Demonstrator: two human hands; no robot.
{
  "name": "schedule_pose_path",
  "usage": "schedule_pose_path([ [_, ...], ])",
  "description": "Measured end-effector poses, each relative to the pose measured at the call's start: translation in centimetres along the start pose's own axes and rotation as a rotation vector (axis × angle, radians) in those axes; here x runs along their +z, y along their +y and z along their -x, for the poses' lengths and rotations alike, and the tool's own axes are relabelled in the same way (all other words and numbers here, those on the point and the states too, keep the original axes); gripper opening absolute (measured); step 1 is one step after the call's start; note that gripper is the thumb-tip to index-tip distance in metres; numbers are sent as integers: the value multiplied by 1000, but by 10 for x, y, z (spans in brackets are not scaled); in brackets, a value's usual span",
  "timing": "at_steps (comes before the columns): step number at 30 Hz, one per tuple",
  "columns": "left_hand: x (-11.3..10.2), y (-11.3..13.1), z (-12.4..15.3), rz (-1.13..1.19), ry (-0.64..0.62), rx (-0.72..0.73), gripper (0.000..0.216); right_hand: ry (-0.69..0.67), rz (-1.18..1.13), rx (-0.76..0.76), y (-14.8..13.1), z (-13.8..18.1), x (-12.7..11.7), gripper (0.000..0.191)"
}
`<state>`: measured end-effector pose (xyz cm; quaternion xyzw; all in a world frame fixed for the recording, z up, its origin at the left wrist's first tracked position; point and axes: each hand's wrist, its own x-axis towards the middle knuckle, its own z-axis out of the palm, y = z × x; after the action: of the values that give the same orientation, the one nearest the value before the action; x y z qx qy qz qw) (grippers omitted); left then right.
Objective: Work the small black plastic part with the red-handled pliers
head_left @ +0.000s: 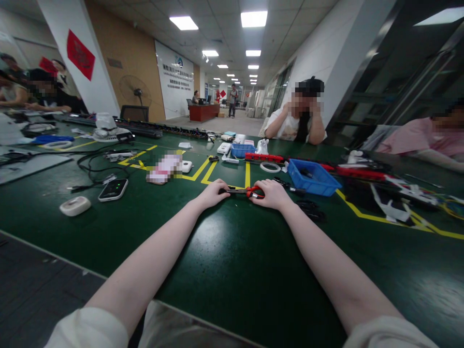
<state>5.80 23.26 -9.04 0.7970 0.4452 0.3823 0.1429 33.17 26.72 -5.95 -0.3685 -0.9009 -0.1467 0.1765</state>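
Both my arms reach out over a dark green table (224, 261). My right hand (271, 194) is closed round the red handles of a pair of scissors or cutters (250, 192) that lies between the two hands. My left hand (213, 191) rests on the table with its fingers curled at the metal tip of that tool; whether it pinches something small there is hidden.
A blue bin (311, 177) stands right of my right hand, a tape roll (270, 167) behind it. A phone (113, 189) and a white puck (75, 206) lie to the left with black cables (94, 166). People sit at the far side and on the right.
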Motion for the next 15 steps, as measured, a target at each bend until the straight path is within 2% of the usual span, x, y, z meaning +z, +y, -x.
schedule_pose_path([
  [15, 0, -1, 0, -23, 4, -51, 10, 85, 1, -27, 2, 1, 1, 43],
])
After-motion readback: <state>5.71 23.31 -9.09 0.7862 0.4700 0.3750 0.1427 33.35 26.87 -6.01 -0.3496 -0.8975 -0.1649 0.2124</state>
